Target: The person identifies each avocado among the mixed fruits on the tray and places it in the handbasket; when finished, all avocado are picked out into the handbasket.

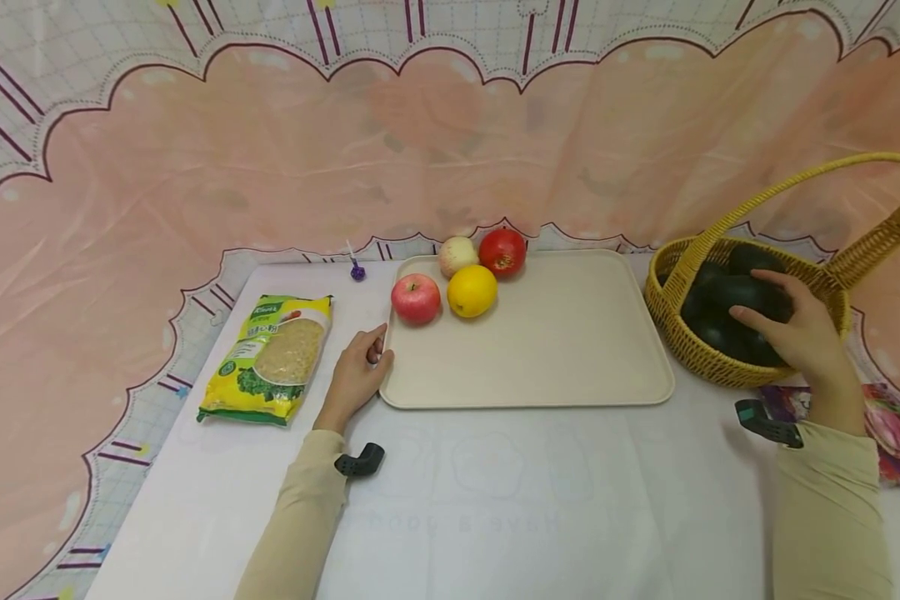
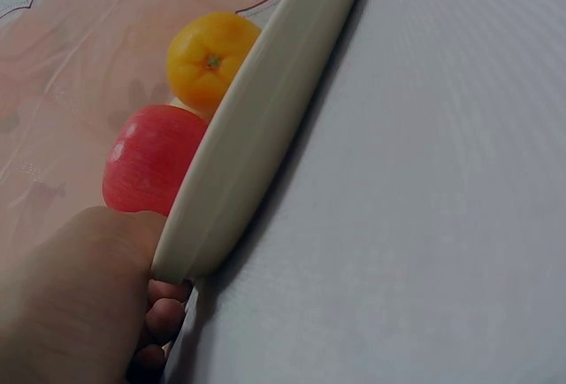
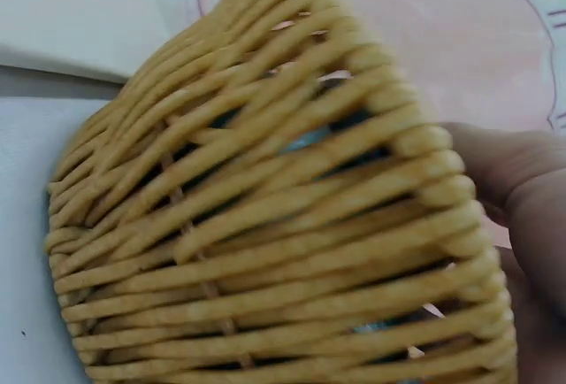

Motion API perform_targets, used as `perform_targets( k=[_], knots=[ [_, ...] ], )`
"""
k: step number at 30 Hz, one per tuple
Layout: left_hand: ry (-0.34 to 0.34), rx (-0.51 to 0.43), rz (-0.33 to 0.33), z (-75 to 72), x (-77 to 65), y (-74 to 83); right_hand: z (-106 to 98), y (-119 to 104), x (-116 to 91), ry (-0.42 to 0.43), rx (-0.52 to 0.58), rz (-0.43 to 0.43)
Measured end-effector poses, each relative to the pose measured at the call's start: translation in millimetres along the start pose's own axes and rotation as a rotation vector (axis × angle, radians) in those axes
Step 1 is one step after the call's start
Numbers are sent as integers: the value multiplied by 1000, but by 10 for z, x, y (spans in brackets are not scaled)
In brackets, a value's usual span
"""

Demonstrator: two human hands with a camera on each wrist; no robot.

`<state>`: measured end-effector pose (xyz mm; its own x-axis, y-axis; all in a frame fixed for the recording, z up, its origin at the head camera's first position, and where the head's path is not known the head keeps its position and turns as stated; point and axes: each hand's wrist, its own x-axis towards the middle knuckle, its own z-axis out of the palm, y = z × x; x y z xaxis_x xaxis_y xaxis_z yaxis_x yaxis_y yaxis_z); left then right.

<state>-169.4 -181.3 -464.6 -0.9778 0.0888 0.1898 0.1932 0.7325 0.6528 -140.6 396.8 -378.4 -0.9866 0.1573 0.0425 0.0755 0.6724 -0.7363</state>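
Note:
My right hand (image 1: 806, 329) reaches into a yellow wicker basket (image 1: 708, 358) at the right, thumb and fingers around a smooth dark green oval fruit (image 1: 742, 296). Several similar dark fruits lie around it. In the right wrist view the basket's woven side (image 3: 265, 225) hides the held fruit and most of the hand (image 3: 531, 216). My left hand (image 1: 354, 371) holds the left rim of a beige tray (image 1: 555, 367), thumb at the edge and curled fingers below it in the left wrist view. On the tray's left sit a pink-red apple (image 1: 416, 299) and a yellow-orange citrus fruit (image 1: 472, 292).
Behind them are a pale peach-like fruit (image 1: 457, 256) and a red round fruit (image 1: 503, 252). A yellow-green Knorr bag (image 1: 270, 358) lies at the left, near a small purple item (image 1: 357, 272). The basket's tall handle (image 1: 787, 187) arches above it. A purple packet (image 1: 896, 433) lies under the right forearm.

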Motion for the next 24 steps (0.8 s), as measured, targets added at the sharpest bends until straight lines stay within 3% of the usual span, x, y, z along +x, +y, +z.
perform_targets(
  k=[8,18,24],
  knots=[
    [2,2,7,-3,-7,-1,60,26,55,-2,-12,-71],
    [-9,-7,2,-9,4,-16,130,49,135,57,-107,-5],
    [-5,-3,11,-14,1,-18,146,-19,158,36,-154,56]
  ],
)
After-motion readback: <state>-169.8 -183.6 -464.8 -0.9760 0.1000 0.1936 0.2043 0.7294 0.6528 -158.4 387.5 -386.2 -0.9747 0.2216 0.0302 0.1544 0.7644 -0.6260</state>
